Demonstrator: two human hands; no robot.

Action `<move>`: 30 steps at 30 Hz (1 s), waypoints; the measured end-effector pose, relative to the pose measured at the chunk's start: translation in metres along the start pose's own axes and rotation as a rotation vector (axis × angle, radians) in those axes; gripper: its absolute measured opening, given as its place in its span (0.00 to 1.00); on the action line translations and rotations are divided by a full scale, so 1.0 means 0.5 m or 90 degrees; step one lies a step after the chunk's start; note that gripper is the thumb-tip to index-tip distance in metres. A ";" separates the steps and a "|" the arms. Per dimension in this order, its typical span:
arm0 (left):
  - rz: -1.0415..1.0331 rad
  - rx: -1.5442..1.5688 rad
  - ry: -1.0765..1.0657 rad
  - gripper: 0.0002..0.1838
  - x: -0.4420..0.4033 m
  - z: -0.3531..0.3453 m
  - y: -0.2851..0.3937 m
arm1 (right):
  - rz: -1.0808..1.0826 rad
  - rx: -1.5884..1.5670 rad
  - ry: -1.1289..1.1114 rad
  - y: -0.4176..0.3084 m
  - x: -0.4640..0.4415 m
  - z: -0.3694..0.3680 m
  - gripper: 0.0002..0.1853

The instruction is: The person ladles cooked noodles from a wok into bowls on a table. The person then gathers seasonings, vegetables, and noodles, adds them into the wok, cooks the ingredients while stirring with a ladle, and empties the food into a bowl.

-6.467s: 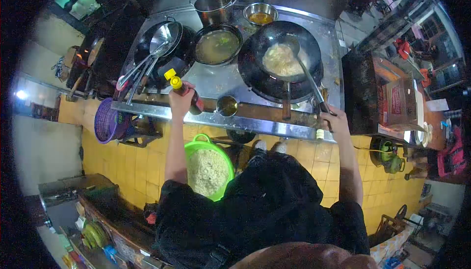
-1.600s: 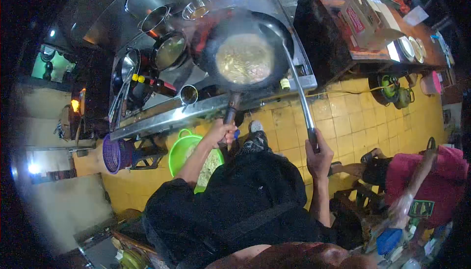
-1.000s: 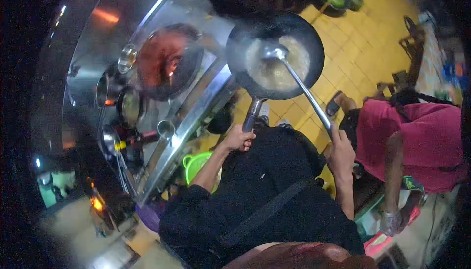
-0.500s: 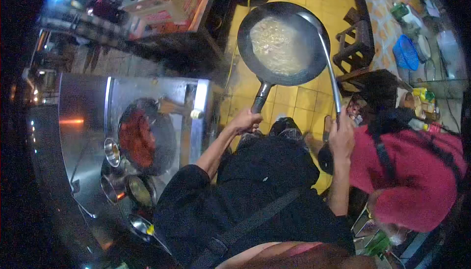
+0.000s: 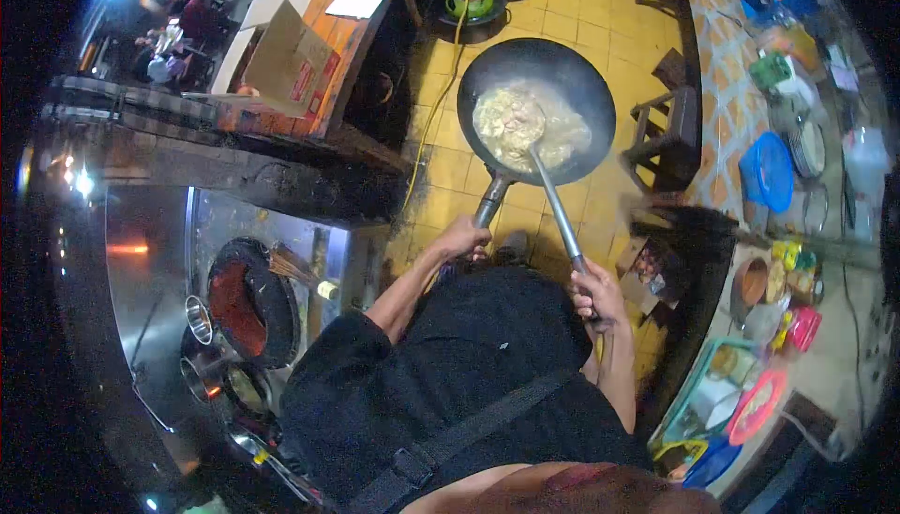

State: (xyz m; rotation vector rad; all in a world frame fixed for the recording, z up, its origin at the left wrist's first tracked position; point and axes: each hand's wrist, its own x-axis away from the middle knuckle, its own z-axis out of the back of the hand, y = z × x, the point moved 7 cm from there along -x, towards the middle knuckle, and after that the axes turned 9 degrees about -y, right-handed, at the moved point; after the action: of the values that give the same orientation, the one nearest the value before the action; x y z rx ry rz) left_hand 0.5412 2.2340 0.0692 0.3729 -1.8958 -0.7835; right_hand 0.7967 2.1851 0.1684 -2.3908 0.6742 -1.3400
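Holding the wok (image 5: 574,100) up in front of me, I've got my L hand (image 5: 466,238) closed tight round its dark handle (image 5: 491,199). My R hand (image 5: 600,295) is shut too, w/ fingers curled round the grip of a long metal ladle (image 5: 555,197). The ladle's low end is down in the wok, in the pale, wet food (image 5: 511,125). The food sits mostly on the L side of the wok, w/ some thin soup on the R.

The wok is above the yellow floor (image 5: 539,15), well apart from the stove (image 5: 225,217). On the stove, near the black ring (image 5: 281,312), is a stick brush (image 5: 295,268). Up L, an open cardboard box (image 5: 286,62) sits on a wood desk (image 5: 351,32). On the R, there's a stool (image 5: 667,134) & a blue basket (image 5: 771,172).
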 end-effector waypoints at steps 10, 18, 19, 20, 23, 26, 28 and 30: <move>-0.070 0.089 0.080 0.07 -0.125 0.080 0.188 | -0.034 0.094 -0.081 -0.380 -0.143 0.026 0.22; -0.100 0.219 0.134 0.10 -0.211 0.148 0.375 | -0.035 0.193 -0.116 -0.682 -0.273 0.019 0.24; -0.091 0.218 0.141 0.10 -0.223 0.152 0.384 | -0.050 0.174 -0.136 -0.709 -0.285 0.020 0.24; -0.095 0.230 0.153 0.10 -0.233 0.151 0.395 | -0.062 0.155 -0.160 -0.738 -0.300 0.017 0.24; -0.151 0.253 0.194 0.07 -0.269 0.155 0.454 | -0.063 0.198 -0.171 -0.840 -0.346 0.023 0.24; -0.170 0.304 0.208 0.06 -0.306 0.136 0.506 | -0.074 0.232 -0.203 -0.934 -0.391 0.038 0.27; -0.191 0.350 0.240 0.07 -0.354 0.122 0.536 | -0.099 0.277 -0.204 -1.003 -0.422 0.060 0.29; -0.209 0.399 0.273 0.07 -0.394 0.091 0.565 | -0.123 0.313 -0.236 -1.073 -0.458 0.083 0.30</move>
State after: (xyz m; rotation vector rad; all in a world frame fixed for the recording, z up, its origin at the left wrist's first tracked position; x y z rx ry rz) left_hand 0.6122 2.5716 0.1081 1.1658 -1.6461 -0.2540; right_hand 0.8609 2.7614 0.2461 -2.2329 0.0040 -0.9424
